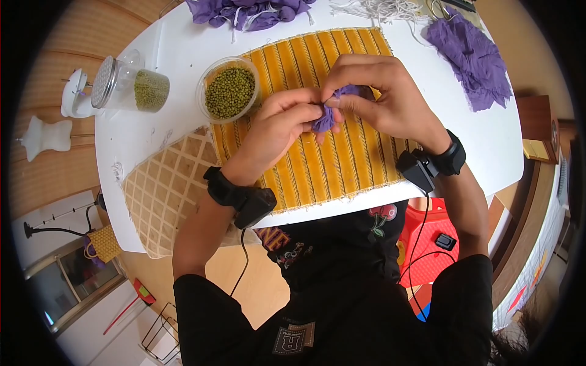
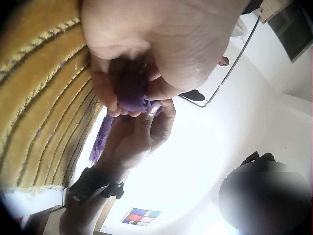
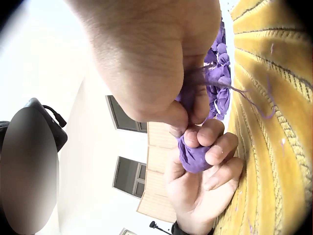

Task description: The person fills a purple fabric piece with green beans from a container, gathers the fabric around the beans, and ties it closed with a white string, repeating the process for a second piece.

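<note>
Over the yellow striped cloth (image 1: 293,165), both hands meet at a small purple cloth bundle (image 1: 323,119). The left hand (image 1: 274,131) curls its fingers and thumb round the rounded bundle, seen close in the right wrist view as a purple ball (image 3: 193,155). The right hand (image 1: 390,97) pinches the gathered cloth just above the ball, its thumb and fingers touching the left fingertips. Loose purple threads (image 3: 244,95) hang from the cloth at the right hand. In the left wrist view, the left palm (image 2: 171,39) partly hides the bundle (image 2: 132,93).
A tub of green beans (image 1: 229,91) stands at the cloth's upper left, with a lidded jar (image 1: 151,90) farther left. Purple fabric lies at the table's top (image 1: 250,12) and upper right (image 1: 467,58), near white strings (image 1: 384,8). A beige lattice cloth (image 1: 168,189) lies lower left.
</note>
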Motion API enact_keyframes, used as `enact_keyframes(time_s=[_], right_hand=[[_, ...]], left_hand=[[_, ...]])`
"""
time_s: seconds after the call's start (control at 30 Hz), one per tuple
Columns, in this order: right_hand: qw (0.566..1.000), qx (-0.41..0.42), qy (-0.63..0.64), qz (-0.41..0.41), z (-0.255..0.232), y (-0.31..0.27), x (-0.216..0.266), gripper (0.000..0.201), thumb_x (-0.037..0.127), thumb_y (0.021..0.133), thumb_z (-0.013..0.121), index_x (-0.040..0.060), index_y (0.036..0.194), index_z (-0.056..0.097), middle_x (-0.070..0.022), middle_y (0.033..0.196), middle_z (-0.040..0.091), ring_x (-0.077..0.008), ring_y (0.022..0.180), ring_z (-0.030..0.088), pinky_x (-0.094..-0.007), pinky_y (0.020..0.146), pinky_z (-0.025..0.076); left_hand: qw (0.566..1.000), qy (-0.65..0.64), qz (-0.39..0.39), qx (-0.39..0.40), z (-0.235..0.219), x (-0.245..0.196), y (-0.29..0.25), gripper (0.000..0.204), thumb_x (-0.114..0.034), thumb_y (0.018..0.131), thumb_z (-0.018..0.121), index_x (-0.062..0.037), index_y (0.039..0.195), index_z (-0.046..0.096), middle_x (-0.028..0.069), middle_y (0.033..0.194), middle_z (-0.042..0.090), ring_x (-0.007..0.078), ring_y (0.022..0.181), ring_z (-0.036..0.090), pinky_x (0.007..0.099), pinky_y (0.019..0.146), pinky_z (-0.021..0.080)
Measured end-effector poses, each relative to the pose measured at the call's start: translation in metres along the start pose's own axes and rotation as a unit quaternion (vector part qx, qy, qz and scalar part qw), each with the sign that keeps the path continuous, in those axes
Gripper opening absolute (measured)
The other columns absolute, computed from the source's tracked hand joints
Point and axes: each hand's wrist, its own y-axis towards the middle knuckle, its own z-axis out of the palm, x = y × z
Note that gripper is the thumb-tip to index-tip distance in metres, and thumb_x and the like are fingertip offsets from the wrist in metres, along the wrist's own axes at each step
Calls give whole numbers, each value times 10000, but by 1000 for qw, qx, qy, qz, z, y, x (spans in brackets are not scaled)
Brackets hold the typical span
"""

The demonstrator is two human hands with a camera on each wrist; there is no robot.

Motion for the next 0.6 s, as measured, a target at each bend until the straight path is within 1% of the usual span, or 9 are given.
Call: enact_keyframes(time_s=[0.13,0.2,0.23,0.33,0.4,0.43,0.5,0.53,0.6], right_hand=[[1000,-4,4,-6,1,0,-1,76,6,800,699,-2,872,679,-86,815,634,-229,768,613,-320,698,480],[1000,-12,-8,-14,-1,1,1,110,-41,777,684,-15,882,660,-115,818,631,-281,752,632,-334,680,496],[1000,-12,-8,-14,-1,1,0,110,-41,777,684,-15,882,660,-115,818,631,-281,752,632,-334,680,496],[1000,-11,-11,-22,-1,1,-2,101,-44,785,677,-22,881,656,-115,822,632,-272,737,643,-330,666,511],[1000,3,24,16,2,0,-1,85,-47,795,667,-27,877,652,-117,825,630,-272,728,653,-328,650,527],[1000,2,24,16,3,0,-1,85,-47,795,667,-27,877,652,-117,825,630,-272,728,653,-328,650,527],[1000,-2,-3,-23,3,0,-3,60,-56,811,652,-38,868,645,-121,825,628,-252,683,665,-313,620,543],[1000,-3,-3,-23,3,0,-3,60,-56,811,652,-38,868,645,-121,825,628,-252,683,665,-313,620,543],[999,-5,-13,-39,2,1,-2,41,-68,830,634,-53,868,640,-120,821,629,-222,654,673,-292,593,550]], left_hand=[[1000,25,3,10,-1,1,1,276,-115,933,433,55,1088,584,154,1025,644,219,935,616,297,708,461],[1000,-18,-2,11,1,0,1,269,-110,935,435,52,1094,580,150,1025,639,215,945,616,297,710,462],[1000,-18,-2,12,1,0,1,269,-110,935,435,52,1094,580,150,1025,639,215,945,616,297,710,462],[998,-49,-4,26,3,0,0,239,-119,950,454,42,1078,576,146,1019,633,209,948,613,293,710,462],[999,50,-3,16,4,1,0,211,-133,966,471,30,1052,574,142,1007,626,201,945,608,286,706,461],[999,50,-4,17,3,2,0,211,-133,966,471,30,1052,574,142,1007,626,201,945,608,286,706,461],[999,33,-5,23,2,3,0,200,-142,977,478,26,1033,573,143,1001,624,194,936,603,281,702,459],[999,33,-5,24,1,3,1,200,-142,977,478,26,1033,573,143,1001,624,194,936,603,281,702,459],[997,58,1,40,0,4,1,246,-188,1001,465,16,1042,596,88,999,644,137,902,610,249,703,473]])
